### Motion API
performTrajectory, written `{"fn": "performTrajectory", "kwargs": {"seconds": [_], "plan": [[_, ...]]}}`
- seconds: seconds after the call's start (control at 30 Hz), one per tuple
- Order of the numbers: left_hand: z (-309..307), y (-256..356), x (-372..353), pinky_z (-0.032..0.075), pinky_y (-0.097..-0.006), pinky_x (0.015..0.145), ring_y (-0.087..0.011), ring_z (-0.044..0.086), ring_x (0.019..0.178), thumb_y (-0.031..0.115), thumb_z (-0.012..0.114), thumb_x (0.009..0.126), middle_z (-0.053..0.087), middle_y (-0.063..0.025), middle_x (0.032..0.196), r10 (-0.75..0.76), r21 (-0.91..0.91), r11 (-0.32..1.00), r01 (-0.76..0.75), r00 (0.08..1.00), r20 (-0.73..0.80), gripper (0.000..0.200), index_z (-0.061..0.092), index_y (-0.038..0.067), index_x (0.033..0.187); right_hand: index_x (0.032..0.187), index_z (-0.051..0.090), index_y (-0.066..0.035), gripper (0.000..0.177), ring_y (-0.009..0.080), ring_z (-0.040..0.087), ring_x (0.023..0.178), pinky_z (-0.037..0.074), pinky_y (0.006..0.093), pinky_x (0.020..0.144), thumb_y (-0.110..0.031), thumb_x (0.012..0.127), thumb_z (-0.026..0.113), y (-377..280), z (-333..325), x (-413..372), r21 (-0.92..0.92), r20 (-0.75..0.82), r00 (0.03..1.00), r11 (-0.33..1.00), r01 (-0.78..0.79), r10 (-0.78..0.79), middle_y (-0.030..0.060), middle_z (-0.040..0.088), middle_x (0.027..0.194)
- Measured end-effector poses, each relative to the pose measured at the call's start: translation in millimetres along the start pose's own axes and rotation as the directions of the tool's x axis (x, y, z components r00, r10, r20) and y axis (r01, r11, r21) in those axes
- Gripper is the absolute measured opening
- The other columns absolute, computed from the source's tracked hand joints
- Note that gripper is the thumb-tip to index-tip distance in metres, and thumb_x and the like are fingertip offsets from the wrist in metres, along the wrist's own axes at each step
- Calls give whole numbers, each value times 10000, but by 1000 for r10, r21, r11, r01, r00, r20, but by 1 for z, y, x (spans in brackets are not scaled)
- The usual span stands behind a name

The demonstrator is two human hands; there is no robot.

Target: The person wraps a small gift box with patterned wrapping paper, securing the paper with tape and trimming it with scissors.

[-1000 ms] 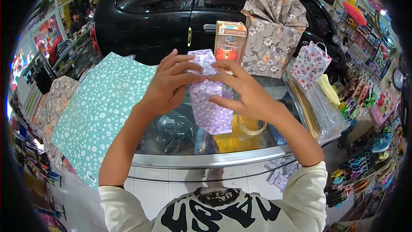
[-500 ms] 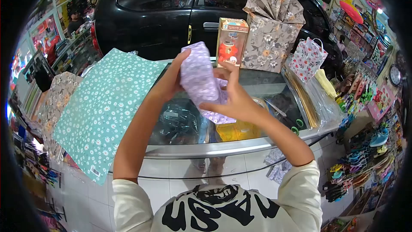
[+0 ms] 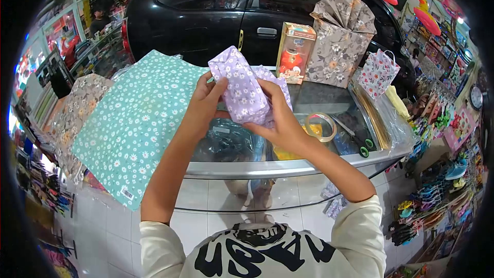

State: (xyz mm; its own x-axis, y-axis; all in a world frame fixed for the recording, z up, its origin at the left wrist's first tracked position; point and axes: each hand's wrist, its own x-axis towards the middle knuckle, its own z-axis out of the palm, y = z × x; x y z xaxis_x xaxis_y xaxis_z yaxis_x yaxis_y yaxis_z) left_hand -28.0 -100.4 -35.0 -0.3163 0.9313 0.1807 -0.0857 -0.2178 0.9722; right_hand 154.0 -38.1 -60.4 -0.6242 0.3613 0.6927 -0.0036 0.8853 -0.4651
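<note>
Above the glass counter I hold a box-shaped package wrapped in purple daisy-print paper [image 3: 241, 90], tilted, with a loose flap of the paper sticking out at its right. My left hand [image 3: 207, 98] grips its left side, thumb on the near face. On the right side and lower corner, my right hand [image 3: 275, 113] is closed round it with fingers and thumb. Near the right forearm lie a roll of clear tape [image 3: 332, 136] and scissors with green-rimmed handles [image 3: 360, 141]. What is inside the wrapping is hidden.
Green daisy-print paper [image 3: 139, 113] covers the counter's left. A boxed red toy [image 3: 296, 54], a grey floral wrapped parcel [image 3: 337, 51] and a small floral bag [image 3: 375, 74] stand at the back right. Beyond is a black car [image 3: 200, 25]. Purple paper scraps [image 3: 335, 207] lie on the floor.
The purple package has turned in my hands and sits flatter, with its daisy face towards me. My left hand has moved down its side. The view has shifted slightly, baring the tape roll.
</note>
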Motion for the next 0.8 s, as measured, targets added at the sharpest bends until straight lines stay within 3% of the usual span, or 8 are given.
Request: {"fn": "performTrajectory", "kwargs": {"seconds": [0.17, 0.27, 0.4, 0.5, 0.6, 0.63, 0.73, 0.8], "plan": [[-18, 14, -3, 447, -519, 881, -312, 582, 1039, 520, 439, 907, 524, -154, 1185, -100, -396, 912, 108, 994, 39, 652, 316, 82, 1375, 1363, 338, -97, 715, 379, 354, 1290, 307, 442, 1068, -71, 754, 713, 0, -15, -11, -45, 63, 992, 993, 112, -109, 184, 356, 1365], [-28, 27, -5, 403, -567, 919, -336, 580, 1037, 612, 393, 879, 540, -168, 1181, -168, -364, 905, 220, 971, 168, 721, 340, 83, 1366, 1362, 400, -169, 648, 360, 312, 1335, 265, 508, 1088, -45, 773, 642, 0, -25, -16, -200, 198, 970, 963, 181, -141, 145, 345, 1412], [-48, 9, 14, 525, -400, 847, -243, 625, 988, 378, 549, 900, 583, -152, 1152, -194, 2, 980, 201, 943, 271, 600, 413, -20, 1327, 1283, 534, -284, 626, 349, 252, 1383, 202, 580, 1099, 1, 732, 616, 4, -30, -24, -521, 321, 926, 779, 348, -199, 72, 375, 1439], [-39, -8, 8, 543, -322, 817, -199, 625, 986, 119, 629, 844, 576, -124, 1167, -102, -128, 982, 138, 962, 255, 594, 382, -44, 1358, 1318, 491, -245, 634, 365, 238, 1374, 199, 558, 1105, 30, 750, 551, 8, -33, -31, -525, 290, 932, 777, 347, -220, 111, 348, 1434], [-28, -29, 4, 524, -327, 854, -190, 611, 1009, 25, 661, 790, 562, -110, 1186, 37, -60, 998, -24, 974, 224, 655, 377, -6, 1379, 1278, 490, -107, 597, 390, 301, 1311, 221, 492, 1104, -24, 703, 625, 14, -38, -42, -209, -197, 971, 973, 96, -138, 166, 387, 1354], [-22, -34, 1, 517, -327, 868, -186, 606, 1016, -3, 670, 771, 556, -104, 1195, 92, -9, 996, -92, 972, 215, 678, 379, 7, 1383, 1310, 356, -18, 688, 354, 354, 1257, 264, 441, 1082, -115, 726, 705, 19, -46, -42, -173, -240, 966, 983, 58, -100, 214, 410, 1269], [-11, -45, -5, 488, -321, 915, -179, 584, 1053, -59, 683, 728, 525, -89, 1242, 244, -44, 969, -243, 914, 325, 745, 374, 38, 1398, 1376, 126, -41, 878, 290, 380, 1243, 364, 429, 1017, -177, 769, 746, 31, -40, -40, 405, -235, 847, 840, -360, 476, 214, 395, 1264], [-8, -44, -8, 418, -352, 1005, -194, 526, 1154, -16, 751, 684, 494, -89, 1292, 218, 71, 964, -255, 916, 336, 792, 376, 25, 1380, 1335, 19, -68, 920, 245, 415, 1207, 461, 393, 913, -158, 788, 753, 37, -44, -39, 521, -155, 882, 795, -311, 446, 201, 365, 1272]]}}
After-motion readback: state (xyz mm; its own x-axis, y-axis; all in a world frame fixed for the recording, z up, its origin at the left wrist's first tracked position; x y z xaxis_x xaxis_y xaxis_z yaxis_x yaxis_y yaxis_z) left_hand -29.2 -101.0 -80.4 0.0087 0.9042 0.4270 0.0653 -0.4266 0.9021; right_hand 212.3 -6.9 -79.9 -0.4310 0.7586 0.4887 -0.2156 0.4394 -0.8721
